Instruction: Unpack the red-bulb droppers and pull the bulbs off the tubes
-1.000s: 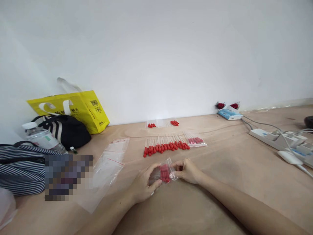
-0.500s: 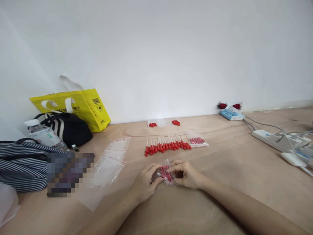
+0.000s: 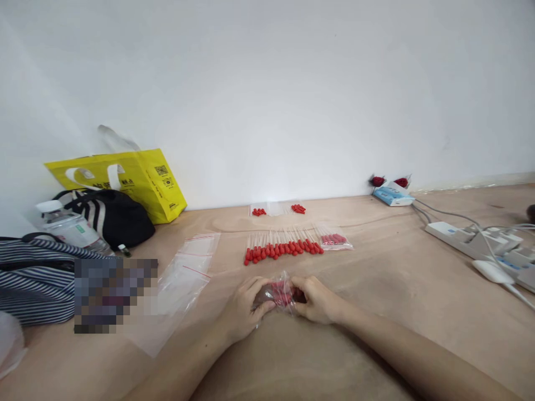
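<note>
Between my two hands is a clear zip bag with red-tipped pieces inside. My left hand closes on its left side, thumb in front and fingers behind. At the other side my right hand grips the bag, its fingertips partly hidden by the plastic. Just beyond lies a row of red-headed sticks, thin pale stems pointing away from me. A filled zip bag lies flat at the right end of that row.
Flat zip bags overlap on the left. Further back lie two small red piles on plastic. A yellow bag, a black bag, a bottle and a striped bag stand left. A power strip with cables lies right.
Both hands stay on the bag, and the right fingers have shifted slightly over its right side. The whole view has moved a little, so everything sits slightly further left.
</note>
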The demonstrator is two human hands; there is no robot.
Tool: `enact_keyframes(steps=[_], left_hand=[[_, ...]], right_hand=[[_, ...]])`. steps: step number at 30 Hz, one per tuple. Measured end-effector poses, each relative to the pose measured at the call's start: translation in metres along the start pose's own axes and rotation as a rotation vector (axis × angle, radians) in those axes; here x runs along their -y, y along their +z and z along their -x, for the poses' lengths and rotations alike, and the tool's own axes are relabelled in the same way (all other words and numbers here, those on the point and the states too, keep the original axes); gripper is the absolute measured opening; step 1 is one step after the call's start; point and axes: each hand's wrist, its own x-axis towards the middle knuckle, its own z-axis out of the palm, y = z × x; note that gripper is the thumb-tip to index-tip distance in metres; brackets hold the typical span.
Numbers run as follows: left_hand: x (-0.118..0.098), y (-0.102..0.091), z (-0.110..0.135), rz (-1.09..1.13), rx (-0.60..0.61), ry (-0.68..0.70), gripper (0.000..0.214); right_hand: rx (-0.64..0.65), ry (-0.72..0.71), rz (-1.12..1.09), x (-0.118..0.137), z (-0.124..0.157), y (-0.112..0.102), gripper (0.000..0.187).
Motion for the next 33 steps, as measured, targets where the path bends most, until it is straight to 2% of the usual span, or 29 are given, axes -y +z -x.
enact_keyframes(steps=[6,12,16,21,23,27,33], left_hand=[[0.002,-0.001,0.000,0.015,0.031,0.010,0.028],[0.001,-0.001,0.000,-0.010,0.022,-0.002,0.028],[0.002,0.000,-0.001,-0.023,0.007,0.001,0.025],[0.003,0.001,-0.001,-0.019,0.014,-0.003,0.024],[0.003,0.001,-0.001,-0.026,0.021,-0.002,0.024],[0.002,0.001,-0.002,-0.032,0.026,-0.009,0.024],[0.004,0.001,-0.002,-0.049,0.028,-0.018,0.026]], right_hand=[[0.030,0.113,-0.262,-0.011,-0.003,-0.002,0.008],[-0.060,0.102,-0.361,-0.026,-0.005,-0.006,0.013],[-0.057,0.033,-0.281,-0.022,-0.001,-0.003,0.022],[-0.060,-0.139,-0.064,-0.003,0.000,0.000,0.013],[-0.058,-0.168,0.052,0.004,0.001,-0.002,0.011],[-0.040,-0.129,0.111,0.006,0.002,-0.005,0.015],[-0.040,0.001,-0.044,-0.015,0.000,-0.014,0.013]])
